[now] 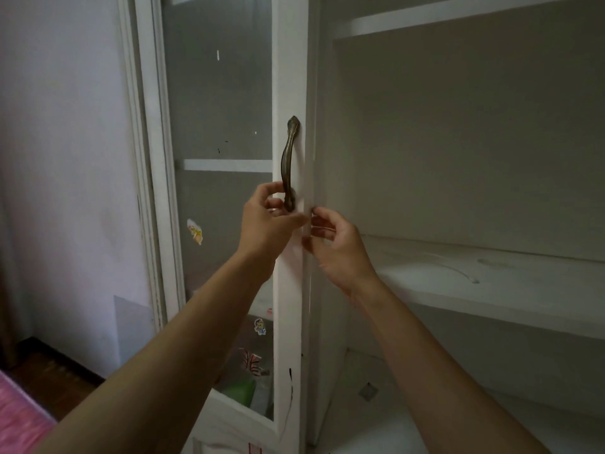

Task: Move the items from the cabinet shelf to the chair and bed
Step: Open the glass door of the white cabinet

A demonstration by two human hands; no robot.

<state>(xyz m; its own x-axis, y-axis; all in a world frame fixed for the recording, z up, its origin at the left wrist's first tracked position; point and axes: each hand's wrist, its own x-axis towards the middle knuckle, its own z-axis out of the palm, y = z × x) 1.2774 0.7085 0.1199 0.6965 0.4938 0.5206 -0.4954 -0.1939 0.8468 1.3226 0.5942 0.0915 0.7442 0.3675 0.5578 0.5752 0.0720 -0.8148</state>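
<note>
A white cabinet stands in front of me. Its left glass door [291,93] carries a bronze handle [289,158]. My left hand [266,221] curls its fingers around the lower end of that handle. My right hand [337,244] pinches the door's right edge just beside it. To the right, the cabinet's open section shows a bare white shelf [491,290] with dust marks and another shelf [458,18] above. Behind the glass low down I make out a green item [240,389] and a pale one beside it.
Stickers [195,231] dot the glass pane. A pale wall [65,158] lies to the left, with dark wooden floor [49,371] below it. A pink bed cover [19,417] shows at the bottom left corner.
</note>
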